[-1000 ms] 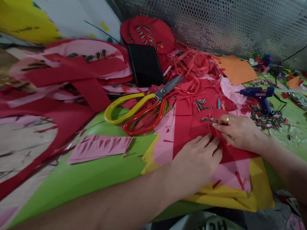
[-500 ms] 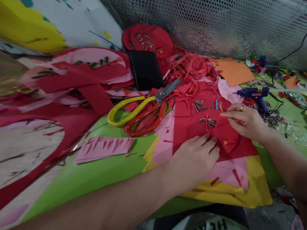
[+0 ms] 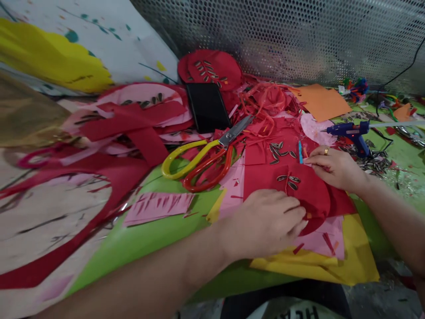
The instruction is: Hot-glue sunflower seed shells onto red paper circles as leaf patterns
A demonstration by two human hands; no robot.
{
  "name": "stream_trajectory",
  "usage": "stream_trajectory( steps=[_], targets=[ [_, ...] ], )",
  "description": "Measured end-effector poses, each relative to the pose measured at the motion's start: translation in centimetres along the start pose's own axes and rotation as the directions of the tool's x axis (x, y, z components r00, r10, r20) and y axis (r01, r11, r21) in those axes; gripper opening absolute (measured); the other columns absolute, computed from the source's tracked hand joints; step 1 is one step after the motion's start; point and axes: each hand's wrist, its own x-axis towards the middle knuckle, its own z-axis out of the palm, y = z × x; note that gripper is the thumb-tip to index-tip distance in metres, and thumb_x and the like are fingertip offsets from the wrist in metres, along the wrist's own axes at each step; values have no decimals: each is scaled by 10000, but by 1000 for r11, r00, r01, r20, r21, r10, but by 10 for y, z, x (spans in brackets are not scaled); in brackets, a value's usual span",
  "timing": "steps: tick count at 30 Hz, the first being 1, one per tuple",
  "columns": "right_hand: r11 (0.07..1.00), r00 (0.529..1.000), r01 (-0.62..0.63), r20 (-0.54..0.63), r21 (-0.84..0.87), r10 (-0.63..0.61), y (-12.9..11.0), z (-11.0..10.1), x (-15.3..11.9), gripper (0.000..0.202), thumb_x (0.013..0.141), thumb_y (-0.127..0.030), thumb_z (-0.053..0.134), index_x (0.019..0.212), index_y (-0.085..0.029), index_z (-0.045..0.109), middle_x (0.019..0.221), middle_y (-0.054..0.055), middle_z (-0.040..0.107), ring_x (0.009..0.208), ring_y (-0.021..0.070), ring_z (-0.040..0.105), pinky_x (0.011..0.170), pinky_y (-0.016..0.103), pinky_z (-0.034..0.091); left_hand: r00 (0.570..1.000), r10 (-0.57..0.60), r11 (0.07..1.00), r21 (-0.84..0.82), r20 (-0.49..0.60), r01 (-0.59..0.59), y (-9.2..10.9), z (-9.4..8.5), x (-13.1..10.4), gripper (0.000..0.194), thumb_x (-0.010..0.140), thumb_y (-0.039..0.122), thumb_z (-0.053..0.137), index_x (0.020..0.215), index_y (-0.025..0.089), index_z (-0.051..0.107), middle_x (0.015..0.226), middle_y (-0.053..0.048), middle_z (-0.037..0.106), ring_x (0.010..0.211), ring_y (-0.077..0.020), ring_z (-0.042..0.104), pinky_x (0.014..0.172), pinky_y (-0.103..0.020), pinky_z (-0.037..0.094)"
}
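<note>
My left hand (image 3: 274,219) has its fingers curled over the near left edge of a red paper circle (image 3: 317,190), which carries several striped seeds (image 3: 292,182) and a thin red stem line. The thumb is hidden. Just beyond the circle's far right edge, my right hand (image 3: 335,166) has thumb and forefinger pinched together beside a short blue strip (image 3: 300,152). What lies between those fingertips is too small to name. Loose sunflower seeds (image 3: 275,153) are scattered on the red sheet (image 3: 254,177) under the circle.
Scissors (image 3: 207,157) with yellow and red handles lie left of the sheet, near a black phone (image 3: 208,107). A blue glue gun (image 3: 355,133) rests right, by a seed pile (image 3: 373,164). Behind are red scraps (image 3: 265,99), orange paper (image 3: 322,102) and a perforated metal panel (image 3: 292,40).
My right hand has moved slightly left and away from the circle, towards the blue strip. The circle has shifted a little nearer under my left hand. The camera view has shifted slightly.
</note>
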Motion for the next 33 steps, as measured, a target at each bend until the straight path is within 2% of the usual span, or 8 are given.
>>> stream_trajectory(
  steps=[2, 4, 8, 12, 21, 27, 30, 33],
  targets=[
    [1000, 1000, -10, 13, -11, 10, 1, 0, 1, 301, 823, -159, 449, 991, -201, 696, 1003, 71, 680, 869, 181, 641, 749, 297, 498, 995, -69, 998, 0, -68, 69, -11, -4, 4, 304, 916, 250, 388, 809, 183, 664, 793, -19, 689, 713, -120, 613, 663, -236, 472],
    [1000, 1000, -27, 0, -15, 27, 3, -2, 1, 295, 831, -171, 444, 979, -194, 698, 985, 72, 685, 856, 182, 644, 734, 294, 497, 970, -198, 977, 59, -138, 207, -26, -7, 7, 293, 909, 238, 403, 794, 177, 665, 789, -23, 691, 734, -138, 614, 675, -248, 466],
    [993, 996, -81, -45, -86, 77, 8, -3, 2, 293, 840, -193, 445, 991, -194, 696, 985, 81, 687, 871, 198, 638, 724, 310, 496, 888, -450, 879, 127, -93, 459, -56, -7, 12, 256, 881, 235, 429, 836, 184, 675, 864, -41, 699, 850, -195, 617, 754, -307, 475],
    [985, 995, -99, 1, -143, 100, 11, 1, 3, 305, 842, -206, 453, 1051, -207, 676, 1044, 83, 674, 921, 213, 624, 730, 322, 498, 818, -572, 801, 176, -59, 572, -74, -4, 14, 261, 867, 225, 423, 920, 202, 677, 954, -48, 699, 948, -218, 605, 821, -343, 472],
    [983, 992, -121, 26, -140, 126, 14, 3, 6, 312, 855, -194, 448, 1072, -208, 672, 1098, 82, 659, 1000, 214, 602, 755, 323, 491, 778, -628, 751, 255, -6, 609, -84, -3, 29, 306, 874, 249, 413, 1028, 190, 671, 1051, -70, 677, 1014, -229, 574, 860, -355, 454],
    [976, 989, -146, -13, -163, 146, 12, -1, 7, 295, 849, -235, 449, 1010, -220, 695, 995, 61, 702, 917, 202, 627, 689, 296, 465, 746, -665, 714, 329, 42, 618, -91, -5, 60, 300, 856, 339, 467, 989, 187, 689, 1017, -91, 670, 1005, -263, 557, 817, -372, 461],
    [939, 964, -255, 15, -231, 266, 17, -16, 6, 292, 846, -272, 430, 911, -229, 711, 893, 46, 723, 801, 197, 640, 627, 286, 435, 749, -656, 725, 351, 91, 593, -88, -2, 76, 325, 841, 373, 503, 987, 151, 691, 1027, -134, 653, 1044, -306, 534, 814, -404, 462],
    [845, 878, -399, 119, -356, 464, 28, -40, 1, 340, 848, -377, 412, 807, -212, 706, 761, 70, 705, 711, 216, 628, 570, 295, 394, 727, -671, 720, 359, 142, 594, -87, 3, 86, 279, 820, 312, 534, 942, 125, 701, 1016, -157, 651, 1041, -314, 532, 804, -405, 464]
  ],
)
